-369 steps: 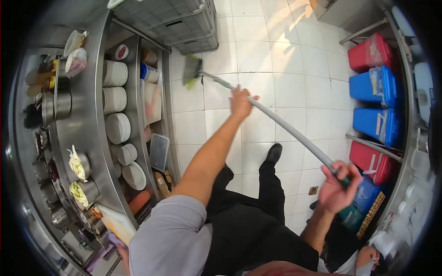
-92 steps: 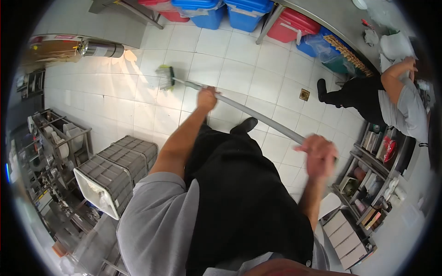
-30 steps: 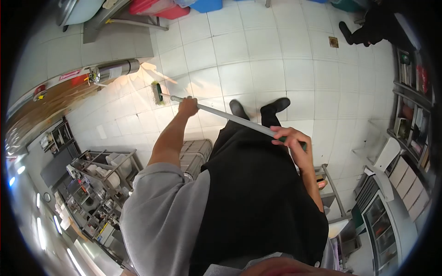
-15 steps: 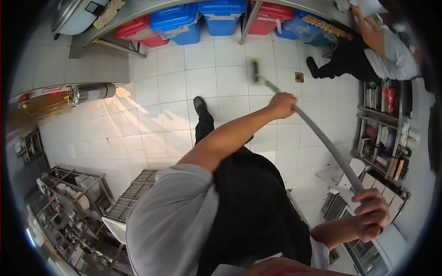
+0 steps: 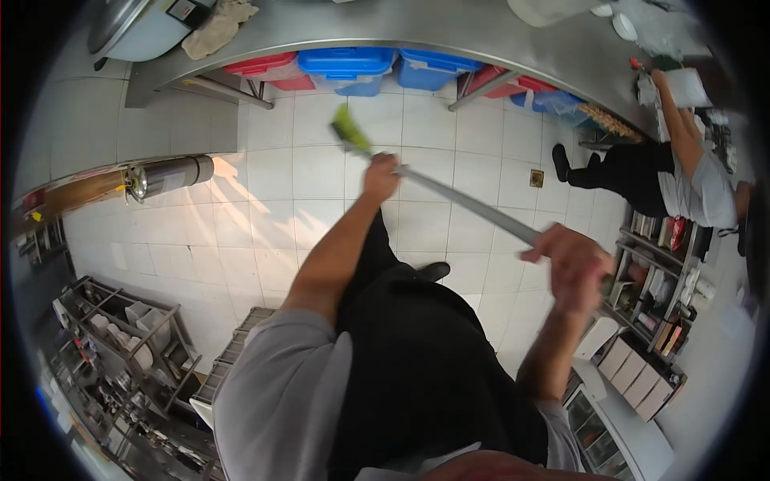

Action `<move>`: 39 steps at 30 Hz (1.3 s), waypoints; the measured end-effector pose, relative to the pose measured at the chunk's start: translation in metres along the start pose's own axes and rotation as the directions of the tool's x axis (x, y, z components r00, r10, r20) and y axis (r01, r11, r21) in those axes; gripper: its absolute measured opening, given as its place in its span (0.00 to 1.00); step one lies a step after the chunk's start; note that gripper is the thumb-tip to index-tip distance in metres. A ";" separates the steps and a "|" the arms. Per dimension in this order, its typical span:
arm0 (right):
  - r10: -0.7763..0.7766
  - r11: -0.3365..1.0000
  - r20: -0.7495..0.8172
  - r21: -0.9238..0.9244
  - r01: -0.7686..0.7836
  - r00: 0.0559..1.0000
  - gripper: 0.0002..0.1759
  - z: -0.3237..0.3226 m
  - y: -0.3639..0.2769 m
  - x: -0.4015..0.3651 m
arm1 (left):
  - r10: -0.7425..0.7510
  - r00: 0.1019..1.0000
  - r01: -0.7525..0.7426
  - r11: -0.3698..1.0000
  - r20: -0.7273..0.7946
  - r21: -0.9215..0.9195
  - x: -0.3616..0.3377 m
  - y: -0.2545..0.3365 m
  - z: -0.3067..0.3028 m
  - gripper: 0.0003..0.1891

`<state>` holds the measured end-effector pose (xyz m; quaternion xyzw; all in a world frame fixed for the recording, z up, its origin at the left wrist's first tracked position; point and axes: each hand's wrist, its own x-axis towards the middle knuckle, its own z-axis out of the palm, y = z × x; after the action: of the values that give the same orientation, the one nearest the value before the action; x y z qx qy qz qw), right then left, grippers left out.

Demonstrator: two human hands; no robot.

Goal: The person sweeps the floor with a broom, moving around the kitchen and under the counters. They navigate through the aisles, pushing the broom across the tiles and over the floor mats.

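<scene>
Warm glare, floor tiles (image 5: 273,220) | broom head (image 5: 346,128) blurred | bowed edges, black corners

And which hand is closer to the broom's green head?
The left. The left hand grips the pole close to the green head; the right hand is much farther away, up near the pole's other end.

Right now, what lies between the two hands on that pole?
In the head view, only a bare stretch of the grey pole spans from the left hand to the right hand, with white floor tiles beneath.
</scene>
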<state>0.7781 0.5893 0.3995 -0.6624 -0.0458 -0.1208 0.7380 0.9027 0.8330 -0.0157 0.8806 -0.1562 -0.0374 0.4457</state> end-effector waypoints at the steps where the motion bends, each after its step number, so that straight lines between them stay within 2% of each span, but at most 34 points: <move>1: 0.058 0.997 0.016 0.057 -0.058 0.998 0.31 0.021 0.017 0.012 | -0.148 0.989 0.147 0.986 0.003 0.084 -0.009 -0.040 -0.025 0.09; 2: 0.124 0.987 0.012 0.098 -0.124 0.992 0.30 0.042 0.032 0.022 | -0.184 0.983 0.180 0.971 0.013 0.156 -0.014 -0.057 -0.064 0.11; 3: 0.117 0.984 0.057 0.127 -0.123 0.991 0.28 0.053 0.039 0.031 | -0.244 0.967 0.216 0.934 0.066 0.285 -0.016 -0.072 -0.094 0.12; 4: 0.109 0.980 0.104 0.157 -0.125 0.989 0.26 0.063 0.043 0.040 | -0.299 0.953 0.258 0.889 0.053 0.380 -0.018 -0.066 -0.118 0.14; 6: 0.204 0.977 0.103 0.046 -0.209 0.974 0.23 0.068 0.000 0.056 | -0.265 0.952 0.190 0.906 0.155 0.379 -0.007 -0.040 -0.143 0.16; 7: 0.033 0.994 0.199 0.095 -0.053 0.979 0.22 0.060 -0.016 0.065 | -0.215 0.971 0.179 0.945 0.106 0.274 -0.004 -0.014 -0.144 0.17; 8: -0.025 1.000 0.213 0.009 0.023 0.977 0.27 0.058 -0.043 0.071 | -0.126 0.992 0.127 0.968 -0.015 0.215 0.001 0.008 -0.133 0.17; 9: -0.073 0.995 0.229 0.079 0.056 0.971 0.33 0.060 -0.059 0.071 | -0.099 0.995 0.101 0.988 -0.029 0.114 0.011 0.022 -0.121 0.18; 10: -0.146 0.988 0.412 0.101 0.114 0.899 0.36 0.057 -0.073 0.084 | -0.113 0.993 0.109 0.991 0.044 0.080 0.034 0.049 -0.128 0.19; 12: -0.278 0.959 0.517 0.103 0.263 0.810 0.33 0.081 -0.076 0.102 | -0.102 0.994 0.100 0.994 0.041 0.052 0.067 0.065 -0.126 0.19; 13: -0.281 0.959 0.534 0.114 0.261 0.797 0.33 0.092 -0.067 0.106 | -0.099 0.993 0.100 0.995 -0.069 0.006 0.082 0.057 -0.117 0.18; 14: -0.227 0.969 0.464 0.023 0.245 0.856 0.28 0.104 -0.051 0.108 | -0.095 0.979 0.090 0.995 -0.178 -0.038 0.096 0.043 -0.110 0.18; 15: -0.175 0.974 0.382 -0.069 0.217 0.907 0.23 0.114 -0.037 0.108 | -0.168 0.975 0.167 0.986 -0.148 -0.016 0.104 0.007 -0.103 0.17; 16: 0.050 0.946 0.288 -0.322 0.047 0.956 0.13 0.123 -0.028 0.108 | -0.248 0.962 0.250 0.968 -0.119 0.003 0.101 -0.026 -0.102 0.16; 17: -0.005 0.990 0.342 -0.133 0.054 0.940 0.09 0.125 0.003 0.116 | -0.399 0.917 0.399 0.915 -0.021 0.051 0.095 -0.034 -0.125 0.15; 18: -0.023 0.990 0.366 -0.121 0.072 0.930 0.09 0.128 0.002 0.123 | -0.369 0.925 0.376 0.924 -0.090 0.073 0.080 -0.065 -0.123 0.14; 20: -0.074 0.996 0.626 0.001 0.093 0.776 0.13 0.135 -0.005 0.137 | -0.487 0.873 0.488 0.868 -0.039 0.087 0.081 -0.052 -0.153 0.13; 21: -0.113 0.993 0.678 0.048 0.110 0.726 0.15 0.141 -0.021 0.146 | -0.500 0.865 0.502 0.861 -0.041 0.084 0.083 -0.037 -0.162 0.13; 23: -0.137 0.988 0.711 0.051 0.143 0.690 0.16 0.158 -0.032 0.157 | -0.388 0.871 0.379 0.921 -0.301 -0.090 0.107 -0.016 -0.178 0.13; 24: -0.159 0.982 0.732 0.048 0.183 0.663 0.19 0.169 -0.033 0.161 | -0.396 0.863 0.386 0.917 -0.313 -0.096 0.120 -0.033 -0.179 0.13; 25: -0.156 0.967 0.744 -0.019 0.253 0.650 0.17 0.184 -0.013 0.170 | -0.432 0.830 0.408 0.902 -0.352 -0.143 0.131 -0.061 -0.174 0.13; 26: -0.139 0.968 0.767 -0.029 0.250 0.626 0.15 0.202 0.012 0.183 | -0.459 0.795 0.419 0.888 -0.395 -0.188 0.135 -0.088 -0.170 0.13; 27: -0.112 0.973 0.748 -0.052 0.226 0.654 0.13 0.218 0.029 0.191 | -0.452 0.772 0.377 0.891 -0.446 -0.251 0.127 -0.114 -0.171 0.15; 28: -0.110 0.972 0.757 -0.054 0.229 0.644 0.13 0.229 0.042 0.198 | -0.518 0.735 0.501 0.850 -0.439 -0.163 0.112 -0.129 -0.179 0.15; 30: 0.009 1.000 0.723 -0.001 -0.012 0.691 0.11 0.251 0.059 0.207 | -0.649 0.704 0.645 0.754 -0.286 -0.123 0.073 -0.132 -0.206 0.17; 31: -0.001 1.000 0.733 -0.013 0.016 0.680 0.15 0.263 0.052 0.205 | -0.644 0.703 0.633 0.760 -0.303 -0.146 0.054 -0.130 -0.220 0.15; 32: 0.008 1.000 0.738 -0.021 0.012 0.675 0.15 0.272 0.041 0.204 | -0.642 0.699 0.624 0.763 -0.315 -0.169 0.035 -0.126 -0.228 0.14; 33: 0.047 0.995 0.708 -0.094 0.028 0.704 0.19 0.279 0.026 0.203 | -0.657 0.688 0.635 0.751 -0.307 -0.184 0.018 -0.123 -0.230 0.14; 34: 0.077 0.986 0.682 -0.161 0.047 0.727 0.23 0.286 0.013 0.202 | -0.592 0.714 0.560 0.803 -0.374 -0.203 0.008 -0.120 -0.232 0.12; 36: -0.058 0.997 0.669 0.077 0.009 0.741 0.30 0.286 -0.014 0.200 | -0.444 0.741 0.397 0.895 -0.503 -0.205 0.003 -0.105 -0.242 0.09; 37: -0.121 0.992 0.733 0.107 0.062 0.669 0.32 0.277 -0.030 0.208 | -0.373 0.751 0.322 0.927 -0.545 -0.190 0.008 -0.087 -0.242 0.07; 38: -0.145 0.989 0.728 0.093 0.113 0.670 0.32 0.278 -0.052 0.205 | -0.377 0.828 0.306 0.924 -0.416 -0.228 0.009 -0.073 -0.243 0.03; 39: -0.109 0.992 0.759 0.045 0.115 0.642 0.32 0.274 -0.077 0.205 | -0.362 0.901 0.321 0.927 -0.237 -0.195 0.012 -0.052 -0.253 0.03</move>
<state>0.9829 0.8295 0.5526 -0.6505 -0.3910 0.1222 0.6396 0.9784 1.0532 0.0956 0.8548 0.0662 -0.0069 0.5147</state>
